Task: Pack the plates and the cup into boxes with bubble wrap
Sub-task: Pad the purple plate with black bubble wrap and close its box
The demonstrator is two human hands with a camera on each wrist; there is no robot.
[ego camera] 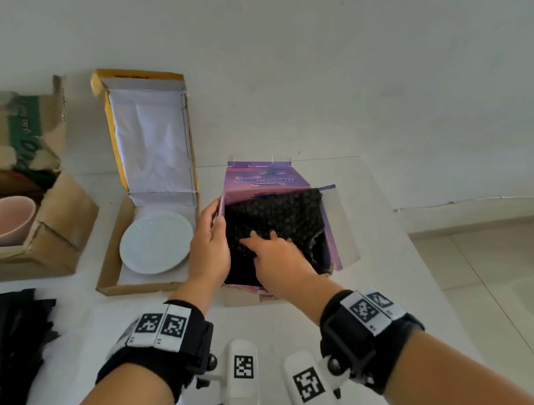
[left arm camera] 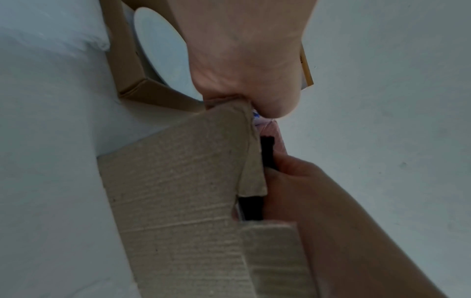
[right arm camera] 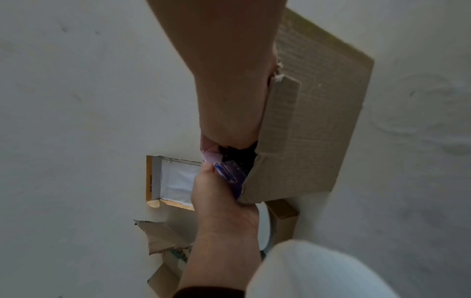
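Pressing down at the centre of the head view, the right hand (ego camera: pixel 275 257) lays its straight, spread fingers (ego camera: pixel 255 237) on the black bubble wrap (ego camera: pixel 279 220) that fills the purple box (ego camera: pixel 330 230); it curls round nothing. Just left of it, the left hand (ego camera: pixel 210 236) pinches the box's left flap (ego camera: pixel 221 206) between thumb and fingers, holding it upright. At the lower left edge lies a heap of more black wrap (ego camera: pixel 16 339). Left of centre, a white plate (ego camera: pixel 156 242) lies flat in a shallow brown box (ego camera: pixel 108 272) whose yellow-edged lid (ego camera: pixel 151 137) stands open against the wall. At the far left, a pink cup (ego camera: pixel 8 220) sits inside a torn cardboard box (ego camera: pixel 59 219). All the boxes stand on a white table (ego camera: pixel 381 215).
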